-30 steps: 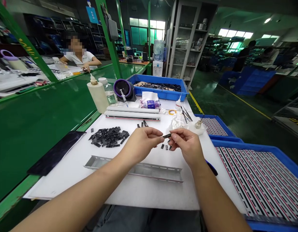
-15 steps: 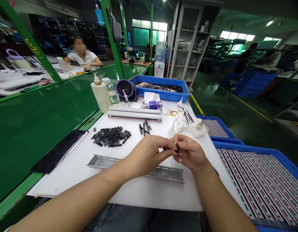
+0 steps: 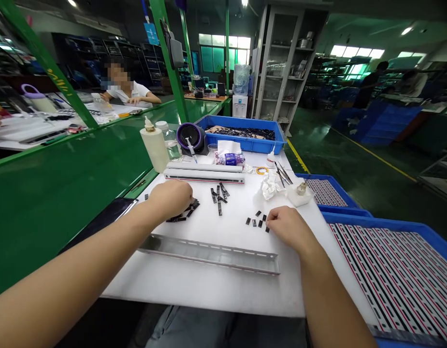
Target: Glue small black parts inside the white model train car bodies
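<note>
My left hand (image 3: 171,199) reaches over the pile of flat black pieces (image 3: 190,210) at the left of the table; its fingertips are hidden behind the back of the hand. My right hand (image 3: 289,227) rests low at the right, fingers pinched together, beside several small black rectangular pieces (image 3: 260,224) spread on the white tabletop. Whether a piece sits between those fingertips is hidden. Nearer to me lies a long metal channel (image 3: 216,255), open side up. Longer black strips (image 3: 219,208) lie loosely between the two hands.
Two long white bars (image 3: 205,176) lie behind the strips. Crumpled tissue (image 3: 269,187), tweezers (image 3: 284,174) and a small bottle (image 3: 300,193) stand at the right. At the back is a blue bin (image 3: 257,144); a blue tray of striped panels (image 3: 386,270) stands beside the table.
My hands have parted: the left moved from the right side to the black pile, while the right came down slightly. Several small black pieces now show beside my right hand.
</note>
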Demonstrator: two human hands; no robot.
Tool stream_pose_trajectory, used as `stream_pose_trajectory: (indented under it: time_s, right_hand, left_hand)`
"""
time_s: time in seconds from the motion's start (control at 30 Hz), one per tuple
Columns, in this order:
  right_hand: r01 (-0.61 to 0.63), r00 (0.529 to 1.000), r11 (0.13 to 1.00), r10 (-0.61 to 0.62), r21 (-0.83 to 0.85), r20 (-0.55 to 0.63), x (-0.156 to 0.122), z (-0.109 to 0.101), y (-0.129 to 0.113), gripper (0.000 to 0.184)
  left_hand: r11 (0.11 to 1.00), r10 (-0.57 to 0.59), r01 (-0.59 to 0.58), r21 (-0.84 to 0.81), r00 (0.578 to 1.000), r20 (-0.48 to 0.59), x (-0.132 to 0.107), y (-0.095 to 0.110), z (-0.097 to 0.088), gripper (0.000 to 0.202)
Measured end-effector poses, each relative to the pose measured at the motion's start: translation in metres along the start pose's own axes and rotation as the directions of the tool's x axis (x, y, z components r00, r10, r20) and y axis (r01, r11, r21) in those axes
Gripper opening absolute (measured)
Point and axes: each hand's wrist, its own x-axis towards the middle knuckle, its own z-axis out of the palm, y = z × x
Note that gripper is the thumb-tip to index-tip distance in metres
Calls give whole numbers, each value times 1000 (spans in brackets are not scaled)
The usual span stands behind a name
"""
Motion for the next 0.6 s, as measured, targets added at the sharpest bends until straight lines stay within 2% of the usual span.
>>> stream_pose_trajectory:
  time_s: [0.07,0.17,0.27,0.37,0.47,0.6]
  right_hand:
    - [3,1000,1000,-3,-22,4,0,2,1,19]
    - [14,1000,999,-14,-43,-1,-1,2,2,19]
    - [15,1000,999,-15,-32,-5,-1,-1,1,18]
    - [-4,999,1000,4,-7,-41,-1,-5,0,18]
    - [-20,995,999,23,40,-101,0,-8,-2,18]
    - [13,987,987,13,157,-162,0,-6,-6,17]
  left_hand:
    - [999,39,-39,13,999,-5,5,0,7,29]
    - [987,163,-164,1,985,-58,17,11,14,30]
    - [946,321,-323,-10,942,-98,34,20,17,41]
    - [892,450,-451,0,889,-85,51,21,19,46]
    - [856,517,-517,19,853,-70,61,18,20,51]
    - [843,538,-537,37,841,-58,68,20,21,45]
